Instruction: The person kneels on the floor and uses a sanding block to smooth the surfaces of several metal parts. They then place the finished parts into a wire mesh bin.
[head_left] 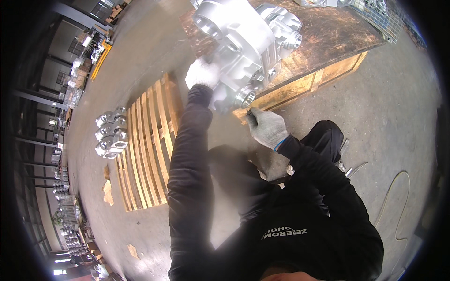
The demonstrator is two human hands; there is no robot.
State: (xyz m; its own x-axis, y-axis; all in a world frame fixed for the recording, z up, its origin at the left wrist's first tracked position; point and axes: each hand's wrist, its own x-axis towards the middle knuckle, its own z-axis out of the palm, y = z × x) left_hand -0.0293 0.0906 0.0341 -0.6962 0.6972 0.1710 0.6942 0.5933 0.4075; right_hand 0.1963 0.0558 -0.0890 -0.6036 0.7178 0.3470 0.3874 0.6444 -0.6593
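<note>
Working on metal casting [241, 58], we think | left hand [203, 74] beside, right hand [268, 129] near | can't tell fingers' grip | next needs steadiness

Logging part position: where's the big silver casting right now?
Head view: the casting is top centre, at the left end of the wooden crate, left hand at its left side, right hand just below its lower end.

Silver casting [248, 49], far centre
Bulky and bare, with a wide round opening at its far left and a smaller ringed one at its near end.
</note>
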